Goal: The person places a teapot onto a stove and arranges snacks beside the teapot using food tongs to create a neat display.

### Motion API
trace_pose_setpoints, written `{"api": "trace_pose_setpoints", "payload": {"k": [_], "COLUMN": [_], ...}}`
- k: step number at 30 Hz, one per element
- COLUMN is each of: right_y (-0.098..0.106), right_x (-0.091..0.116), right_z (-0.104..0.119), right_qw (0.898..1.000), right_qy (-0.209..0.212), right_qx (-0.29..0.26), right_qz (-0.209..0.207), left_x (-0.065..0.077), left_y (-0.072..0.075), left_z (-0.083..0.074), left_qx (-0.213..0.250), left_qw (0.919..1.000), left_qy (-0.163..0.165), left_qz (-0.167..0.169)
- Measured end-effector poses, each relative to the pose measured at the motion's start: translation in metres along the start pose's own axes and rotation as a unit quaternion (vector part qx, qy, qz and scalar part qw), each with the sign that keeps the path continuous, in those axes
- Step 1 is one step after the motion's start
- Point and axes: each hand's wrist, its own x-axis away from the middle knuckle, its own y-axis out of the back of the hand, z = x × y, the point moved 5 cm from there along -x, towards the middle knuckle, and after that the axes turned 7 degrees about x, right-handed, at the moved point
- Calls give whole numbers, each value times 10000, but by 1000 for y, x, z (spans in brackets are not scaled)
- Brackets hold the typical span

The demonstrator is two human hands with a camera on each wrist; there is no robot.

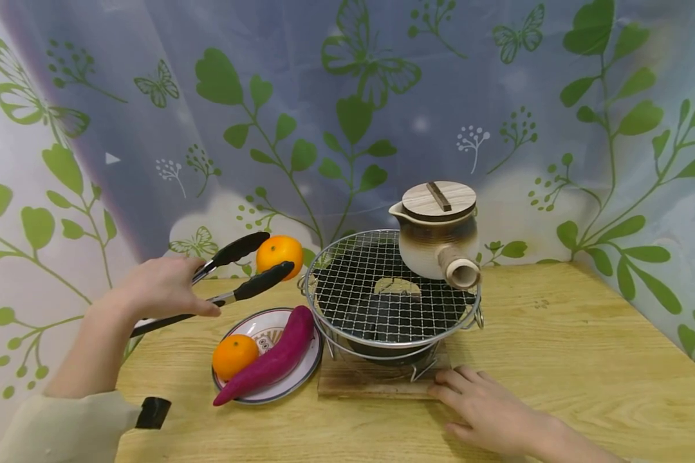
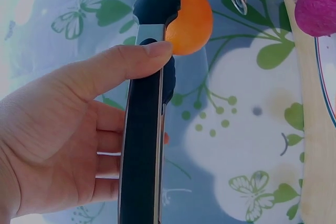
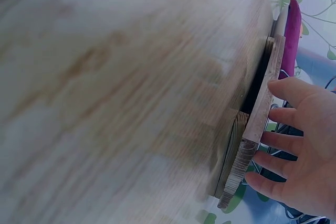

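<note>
My left hand (image 1: 165, 286) grips a pair of tongs (image 2: 143, 145), its thumb lying along one arm in the left wrist view. Between the tongs' black tips an orange (image 1: 278, 249) is pinched, raised above the table left of the round wire grill (image 1: 394, 315). Below it, a plate (image 1: 292, 381) carries a second orange (image 1: 234, 357) and a purple sweet potato (image 1: 280, 352). My right hand (image 1: 492, 408) has its fingers extended, fingertips at the right front corner of the wooden board (image 1: 370, 386) under the grill.
On the grill's right back part stands a clay teapot (image 1: 434, 247) with a wooden lid, its hollow handle pointing toward me. Beneath the mesh sits a dark bowl-shaped stove. A patterned curtain (image 1: 301, 77) hangs behind the wooden table (image 1: 585, 360).
</note>
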Motion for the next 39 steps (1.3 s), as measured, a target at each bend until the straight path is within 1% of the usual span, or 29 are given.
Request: {"api": "trace_pose_setpoints", "payload": {"k": [4,8,15,22,27,34,39], "right_y": [0,1,1,0,1,1,0], "right_x": [0,0,-1,-1,0,0,0], "right_z": [-1,0,1,0,-1,-1,-1], "right_qw": [10000,9999,9999,10000,10000,10000,9998], "right_qy": [16,77,99,55,54,-3,-50], "right_qx": [12,45,76,30,44,10,-74], "right_qz": [5,-81,-82,24,-6,31,152], "left_x": [-1,-3,-3,-2,-2,-1,0], "left_y": [4,9,13,15,15,15,15], "left_z": [-7,-14,-26,-46,-57,-73,-84], "left_qx": [-79,-179,-202,-266,-338,-188,-189], "left_qw": [10000,9998,9997,9989,9977,9965,9956], "left_qy": [-28,-23,-96,-347,-545,-802,-908], "left_qz": [-1,-52,-89,-171,-214,-120,-111]}}
